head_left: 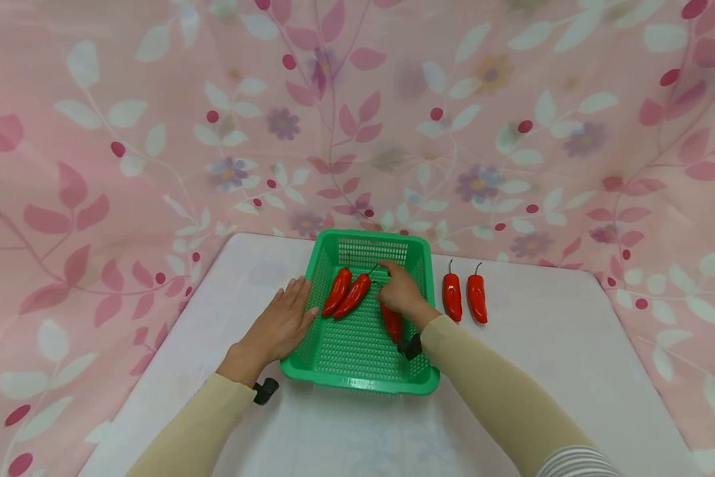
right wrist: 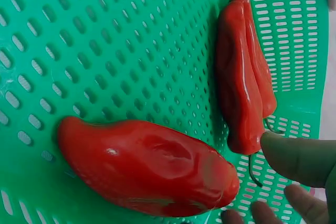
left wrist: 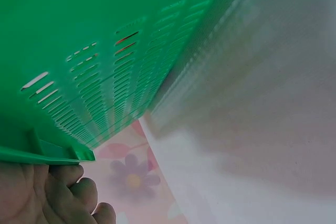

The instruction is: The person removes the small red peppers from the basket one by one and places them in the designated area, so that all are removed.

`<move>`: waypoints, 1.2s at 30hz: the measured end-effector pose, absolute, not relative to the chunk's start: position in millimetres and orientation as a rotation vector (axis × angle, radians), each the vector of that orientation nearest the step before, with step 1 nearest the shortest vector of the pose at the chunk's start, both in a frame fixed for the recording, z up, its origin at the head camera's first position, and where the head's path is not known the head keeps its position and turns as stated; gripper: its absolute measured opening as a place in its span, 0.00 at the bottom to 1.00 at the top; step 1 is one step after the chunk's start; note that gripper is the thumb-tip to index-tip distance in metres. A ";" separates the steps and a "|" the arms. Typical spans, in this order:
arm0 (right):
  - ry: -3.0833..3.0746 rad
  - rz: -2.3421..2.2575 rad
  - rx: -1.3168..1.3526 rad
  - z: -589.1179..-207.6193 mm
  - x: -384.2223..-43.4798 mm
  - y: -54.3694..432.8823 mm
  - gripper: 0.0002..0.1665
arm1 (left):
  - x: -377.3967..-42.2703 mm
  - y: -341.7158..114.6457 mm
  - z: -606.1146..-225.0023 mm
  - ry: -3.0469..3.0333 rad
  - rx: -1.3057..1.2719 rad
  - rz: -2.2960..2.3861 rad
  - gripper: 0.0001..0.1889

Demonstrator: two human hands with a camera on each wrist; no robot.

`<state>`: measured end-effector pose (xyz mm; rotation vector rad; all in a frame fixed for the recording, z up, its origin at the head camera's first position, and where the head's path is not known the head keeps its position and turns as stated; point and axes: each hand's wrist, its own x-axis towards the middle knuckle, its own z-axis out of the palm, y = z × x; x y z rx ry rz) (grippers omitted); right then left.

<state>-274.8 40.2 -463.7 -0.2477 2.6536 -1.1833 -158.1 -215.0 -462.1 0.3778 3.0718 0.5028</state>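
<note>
A green plastic basket [head_left: 360,383] with slotted walls stands on the table. My left hand [head_left: 282,321] rests on its left rim, fingers straight; the left wrist view shows those fingers [left wrist: 68,192] beside the rim. Inside the basket, my right hand [head_left: 400,290] is over a red chili pepper [head_left: 391,322]. In the right wrist view its thumb [right wrist: 296,156] and fingers stand apart by that pepper's [right wrist: 149,169] stem end, with no grip visible. Two more red peppers, an outer one [head_left: 336,293] and an inner one [head_left: 353,297], lie side by side along the basket's left.
Two red peppers, a nearer one [head_left: 452,298] and a farther one [head_left: 477,299], lie on the white table [head_left: 548,344] right of the basket, stems pointing away. A pink floral cloth [head_left: 357,132] hangs behind and at the sides.
</note>
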 end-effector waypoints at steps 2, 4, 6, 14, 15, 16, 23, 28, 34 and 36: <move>2.627 -1.195 -0.255 -464.1 -274.6 41.5 0.47 | -158.5 -215.0 -461.9 3.070 0.385 0.501 0.37; 2.587 -1.229 -0.265 -463.8 -274.2 43.1 0.46 | -159.2 -214.6 -461.7 3.067 0.391 0.502 0.37; 2.560 -1.260 -0.284 -463.4 -273.9 44.8 0.46 | -160.4 -213.9 -461.6 3.062 0.395 0.502 0.37; 2.672 -1.082 -0.214 -463.9 -268.8 51.1 0.50 | -163.3 -209.9 -460.8 3.055 0.411 0.499 0.37; 2.694 -1.028 -0.198 -463.9 -267.5 50.9 0.52 | -163.4 -210.0 -460.9 3.056 0.409 0.496 0.37; 2.705 -0.980 -0.191 -464.0 -266.4 50.3 0.53 | -163.5 -210.1 -461.1 3.057 0.409 0.494 0.37; 2.591 -0.895 -0.172 -467.0 -258.5 44.9 0.61 | -163.7 -210.5 -460.7 3.034 0.389 0.509 0.37; 2.458 -1.026 -0.134 -468.6 -259.0 41.1 0.60 | -162.8 -211.7 -460.4 3.031 0.370 0.499 0.37; 2.303 -1.221 -0.111 -469.6 -258.1 39.2 0.54 | -160.5 -214.7 -461.2 3.044 0.358 0.487 0.38; 2.304 -1.248 -0.139 -470.2 -258.1 38.3 0.53 | -159.7 -215.7 -461.9 3.053 0.357 0.493 0.38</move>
